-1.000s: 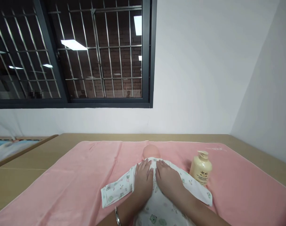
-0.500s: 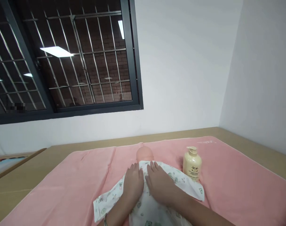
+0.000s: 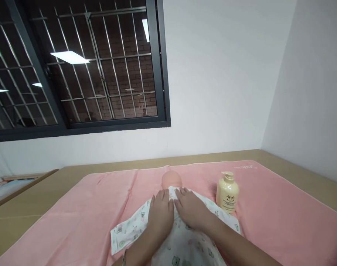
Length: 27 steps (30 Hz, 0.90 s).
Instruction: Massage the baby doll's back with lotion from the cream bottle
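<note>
A baby doll lies on a pink towel [image 3: 82,207], its bare head [image 3: 171,180] pointing toward the wall. It wears a white garment with small printed animals [image 3: 129,229]. My left hand [image 3: 160,214] lies flat on the doll's chest, fingers stretched out. My right hand [image 3: 192,210] lies flat beside it on the chest, fingers together and extended toward the neckline. Neither hand holds anything. A cream pump bottle [image 3: 227,192] stands upright on the towel just right of the doll's shoulder.
The towel covers a tan surface [image 3: 24,214] that meets white walls at the back and right. A barred dark window [image 3: 74,66] is above at the left. A wooden-framed edge [image 3: 21,184] shows at the far left.
The view swung left, then slightly back and up. My hands stayed flat on the doll's chest, shifting only a little toward the neckline.
</note>
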Each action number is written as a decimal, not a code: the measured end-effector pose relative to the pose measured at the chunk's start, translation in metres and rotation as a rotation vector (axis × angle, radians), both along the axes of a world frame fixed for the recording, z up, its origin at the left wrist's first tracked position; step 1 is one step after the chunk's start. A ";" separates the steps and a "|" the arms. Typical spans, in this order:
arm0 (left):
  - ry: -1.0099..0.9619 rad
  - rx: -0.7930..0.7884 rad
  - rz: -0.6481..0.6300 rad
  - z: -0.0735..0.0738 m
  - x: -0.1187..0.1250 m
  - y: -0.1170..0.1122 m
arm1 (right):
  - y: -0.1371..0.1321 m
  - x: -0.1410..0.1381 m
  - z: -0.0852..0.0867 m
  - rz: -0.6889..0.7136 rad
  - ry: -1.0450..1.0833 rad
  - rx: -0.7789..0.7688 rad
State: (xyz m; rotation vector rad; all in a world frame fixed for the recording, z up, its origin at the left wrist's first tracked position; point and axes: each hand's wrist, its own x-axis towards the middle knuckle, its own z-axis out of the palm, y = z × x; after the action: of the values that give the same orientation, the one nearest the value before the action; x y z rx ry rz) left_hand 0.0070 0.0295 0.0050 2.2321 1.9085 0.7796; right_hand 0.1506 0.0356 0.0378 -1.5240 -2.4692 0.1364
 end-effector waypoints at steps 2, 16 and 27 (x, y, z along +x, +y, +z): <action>0.052 0.077 -0.051 -0.007 0.007 -0.013 | 0.014 0.007 0.005 -0.139 0.045 -0.109; -0.229 -0.043 -0.063 -0.005 -0.003 0.004 | -0.009 -0.016 -0.011 -0.146 -0.159 0.062; -0.146 0.027 -0.075 -0.009 -0.002 -0.001 | -0.014 -0.006 -0.002 0.129 -0.201 0.107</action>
State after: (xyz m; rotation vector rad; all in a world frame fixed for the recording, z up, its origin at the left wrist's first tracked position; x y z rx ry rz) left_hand 0.0055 0.0284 -0.0042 2.1820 1.7489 0.9341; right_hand 0.1444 0.0219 0.0359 -1.3963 -2.6823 -0.1315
